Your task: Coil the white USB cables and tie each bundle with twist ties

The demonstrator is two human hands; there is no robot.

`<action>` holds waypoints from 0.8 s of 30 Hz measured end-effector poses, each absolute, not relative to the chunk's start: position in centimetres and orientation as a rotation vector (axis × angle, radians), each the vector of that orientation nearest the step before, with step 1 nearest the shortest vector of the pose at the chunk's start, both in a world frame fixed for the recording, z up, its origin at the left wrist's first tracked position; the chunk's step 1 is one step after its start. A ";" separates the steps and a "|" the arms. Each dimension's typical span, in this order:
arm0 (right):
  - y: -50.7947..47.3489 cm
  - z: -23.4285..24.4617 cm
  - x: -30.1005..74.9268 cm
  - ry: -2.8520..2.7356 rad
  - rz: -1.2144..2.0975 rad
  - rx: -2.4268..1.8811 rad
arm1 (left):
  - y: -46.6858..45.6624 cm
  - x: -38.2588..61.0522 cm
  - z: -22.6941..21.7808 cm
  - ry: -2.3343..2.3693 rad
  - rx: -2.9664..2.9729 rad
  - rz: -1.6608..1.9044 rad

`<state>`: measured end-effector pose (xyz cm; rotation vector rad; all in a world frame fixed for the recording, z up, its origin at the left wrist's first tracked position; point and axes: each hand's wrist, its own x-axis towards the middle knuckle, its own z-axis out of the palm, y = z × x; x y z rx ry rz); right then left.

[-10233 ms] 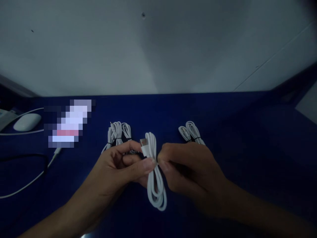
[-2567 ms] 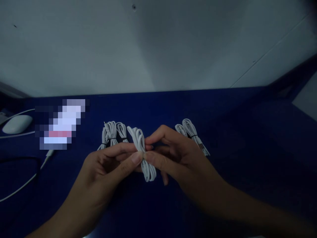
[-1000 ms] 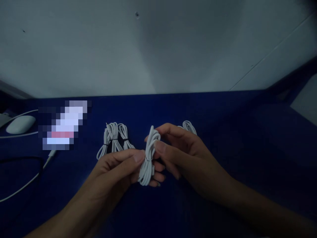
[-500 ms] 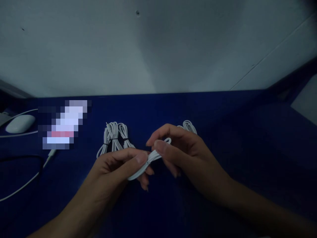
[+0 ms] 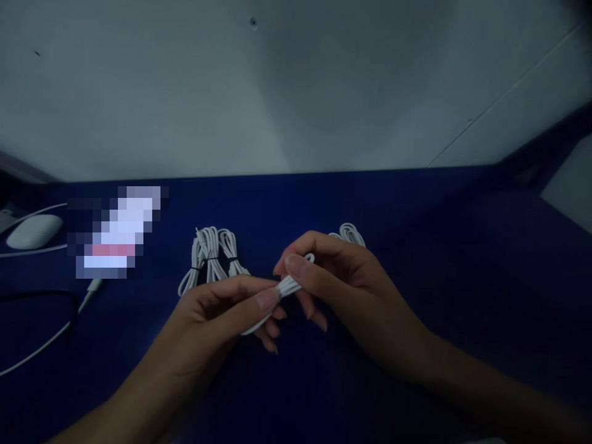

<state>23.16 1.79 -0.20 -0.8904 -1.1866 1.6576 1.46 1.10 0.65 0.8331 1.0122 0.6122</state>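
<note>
Both my hands hold one coiled white cable (image 5: 289, 285) just above a dark blue table (image 5: 416, 246). My left hand (image 5: 222, 311) pinches its lower end between thumb and fingers. My right hand (image 5: 333, 277) pinches its upper end, and most of the coil is hidden by my fingers. Behind my left hand lie two tied white cable bundles (image 5: 213, 259) on the table. Another white bundle (image 5: 349, 233) peeks out behind my right hand.
A white mouse (image 5: 33, 231) sits at the far left with thin white and black cords (image 5: 46, 336) running near it. A blurred-out patch (image 5: 115, 231) lies beside the mouse. A grey wall (image 5: 296, 86) rises behind the table.
The coil stood upright between my hands a second ago. It now lies tilted and flatter, mostly covered by my fingers. Both hands have stayed in place.
</note>
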 end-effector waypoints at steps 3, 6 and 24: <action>1.7 -0.1 23.2 -1.215 1.643 -0.870 | 1.0 1.4 0.5 0.987 0.877 0.600; 1.4 0.2 23.1 -1.225 1.635 -0.862 | 1.1 1.6 0.6 0.984 0.922 0.603; 1.2 0.4 22.7 -1.162 1.668 -0.818 | 1.2 1.7 0.0 0.942 0.776 0.677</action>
